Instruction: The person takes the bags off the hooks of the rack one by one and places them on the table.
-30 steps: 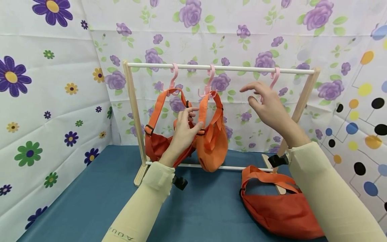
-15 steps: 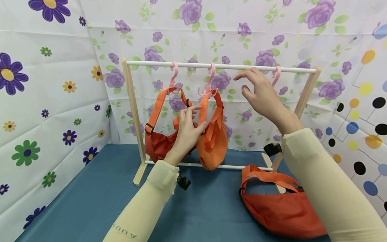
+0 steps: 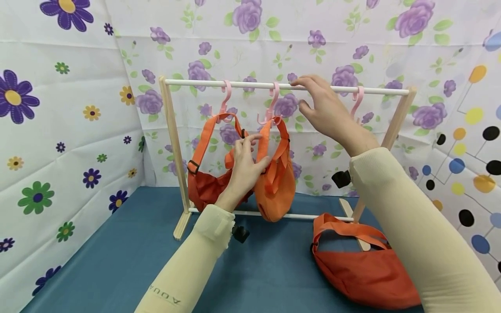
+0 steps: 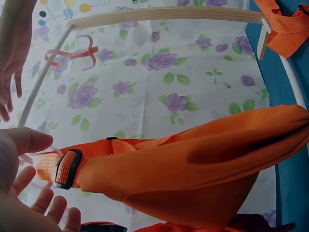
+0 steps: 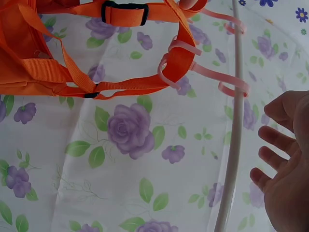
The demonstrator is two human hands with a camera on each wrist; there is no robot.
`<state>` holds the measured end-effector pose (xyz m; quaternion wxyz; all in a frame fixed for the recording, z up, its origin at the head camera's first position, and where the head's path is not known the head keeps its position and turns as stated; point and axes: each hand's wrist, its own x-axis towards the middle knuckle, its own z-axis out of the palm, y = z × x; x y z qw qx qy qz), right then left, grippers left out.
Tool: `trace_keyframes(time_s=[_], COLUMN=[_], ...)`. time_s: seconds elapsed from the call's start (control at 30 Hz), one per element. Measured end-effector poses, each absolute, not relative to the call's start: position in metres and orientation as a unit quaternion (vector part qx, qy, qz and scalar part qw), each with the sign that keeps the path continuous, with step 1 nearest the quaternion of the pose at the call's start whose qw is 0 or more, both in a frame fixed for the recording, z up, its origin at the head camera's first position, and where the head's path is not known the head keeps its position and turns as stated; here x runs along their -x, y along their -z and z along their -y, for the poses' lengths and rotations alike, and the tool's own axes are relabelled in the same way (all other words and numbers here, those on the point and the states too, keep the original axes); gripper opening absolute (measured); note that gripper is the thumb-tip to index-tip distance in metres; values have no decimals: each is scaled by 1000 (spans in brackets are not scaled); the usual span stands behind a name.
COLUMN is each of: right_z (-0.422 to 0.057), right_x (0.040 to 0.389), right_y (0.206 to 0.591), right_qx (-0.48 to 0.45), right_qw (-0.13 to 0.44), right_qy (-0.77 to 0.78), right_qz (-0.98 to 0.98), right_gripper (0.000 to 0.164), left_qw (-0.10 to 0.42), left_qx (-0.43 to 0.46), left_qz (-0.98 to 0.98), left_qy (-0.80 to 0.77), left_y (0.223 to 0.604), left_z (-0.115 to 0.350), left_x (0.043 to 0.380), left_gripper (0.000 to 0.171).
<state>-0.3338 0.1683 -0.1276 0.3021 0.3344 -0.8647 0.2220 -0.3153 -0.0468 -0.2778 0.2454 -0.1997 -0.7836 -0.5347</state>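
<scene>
An orange waist bag [image 3: 281, 191] hangs by its strap from the middle pink hook [image 3: 271, 104]. My left hand [image 3: 247, 167] is right beside that strap, with fingers relaxed and spread; in the left wrist view they lie next to the black buckle [image 4: 68, 169]. A darker red-orange bag [image 3: 207, 189] hangs from the left hook [image 3: 225, 102], partly behind my left hand. My right hand [image 3: 328, 111] is up at the white rod [image 3: 250, 84], between the middle and right hooks, fingers loosely bent and holding nothing. In the right wrist view its fingers [image 5: 277, 140] are apart from the rod.
Another red-orange bag [image 3: 364, 274] lies on the blue tabletop [image 3: 270, 269] at front right, partly under my right forearm. The right pink hook [image 3: 357, 102] carries no bag. Wooden posts [image 3: 174, 143] support the rack. Patterned cloth surrounds it.
My right hand has moved up and left to the rod, away from the right hook. My left hand has shifted slightly right beside the orange bag's strap. The bags hang as before.
</scene>
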Motion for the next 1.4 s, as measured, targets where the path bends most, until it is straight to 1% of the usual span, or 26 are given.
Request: trace_keyframes(time_s=[0.2, 0.37, 0.5, 0.93, 1.4], right_z=[-157, -150, -146, -133, -122], right_x=[347, 353, 355, 364, 374], right_y=[124, 122, 117, 107, 109], right_qx=[-335, -330, -324, -311, -294], right_qw=[289, 276, 265, 216, 208], right_qy=[-168, -123, -121, -117, -102], right_qz=[881, 894, 900, 918, 927], right_gripper=[54, 56, 56, 60, 55], left_qw=[239, 240, 244, 232, 235], left_qx=[194, 186, 188, 185, 188], left_qz=[783, 784, 781, 784, 790], left_qy=[540, 542, 544, 545, 534], left_y=[279, 283, 284, 284, 283], left_z=[43, 44, 45, 47, 61], left_x=[315, 316, 317, 316, 323], left_gripper=[54, 57, 58, 65, 63])
